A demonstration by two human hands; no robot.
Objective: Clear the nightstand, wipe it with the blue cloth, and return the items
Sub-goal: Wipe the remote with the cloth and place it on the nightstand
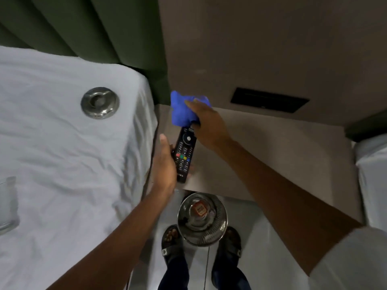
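Note:
A black remote control [184,153] with coloured buttons is gripped along its left side by my left hand [164,164], over the left edge of the beige nightstand [261,153]. My right hand [206,124] holds the bunched blue cloth [181,109] at the nightstand's far left corner, with its fingers also touching the remote's top end. On the white bed [62,153] to the left lie a round metal ashtray [100,102] and a clear glass [8,204] at the frame's left edge.
A shiny metal bowl-like object [202,218] sits low in front of the nightstand, above my sandalled feet [171,245]. A green curtain [83,28] hangs behind the bed. A dark slot [269,99] is set in the wall. Another white bed edge [374,174] lies at right.

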